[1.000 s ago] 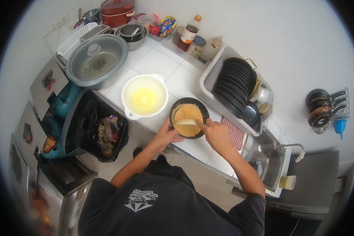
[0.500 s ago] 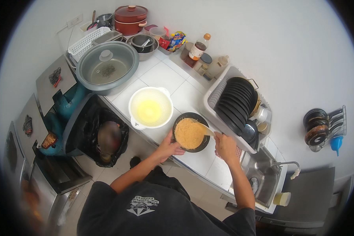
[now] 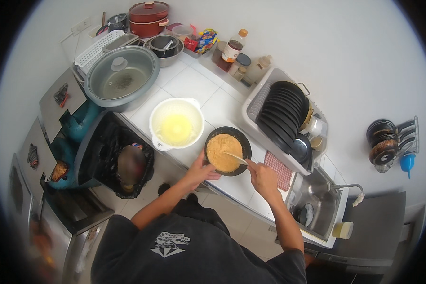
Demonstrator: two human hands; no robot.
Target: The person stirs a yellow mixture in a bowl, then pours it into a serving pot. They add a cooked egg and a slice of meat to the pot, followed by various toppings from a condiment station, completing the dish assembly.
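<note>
Closest in, the left hand (image 3: 199, 173) is clamped on the near-left side of a dark bowl (image 3: 247, 141) at the near edge of the white-tiled surface (image 3: 187, 84). The right hand (image 3: 262, 179) is closed around a pale spatula (image 3: 237, 158), its head down in the orange-brown crumbly mixture (image 3: 221, 146) the bowl holds. Just right lies a red-checked cloth (image 3: 280, 173); to the left, a white colander (image 3: 159, 110) with yellow contents. Farther back, black dishes (image 3: 280, 116) stand in a grey rack (image 3: 249, 108), and a red pot (image 3: 147, 29) sits in the far corner.
</note>
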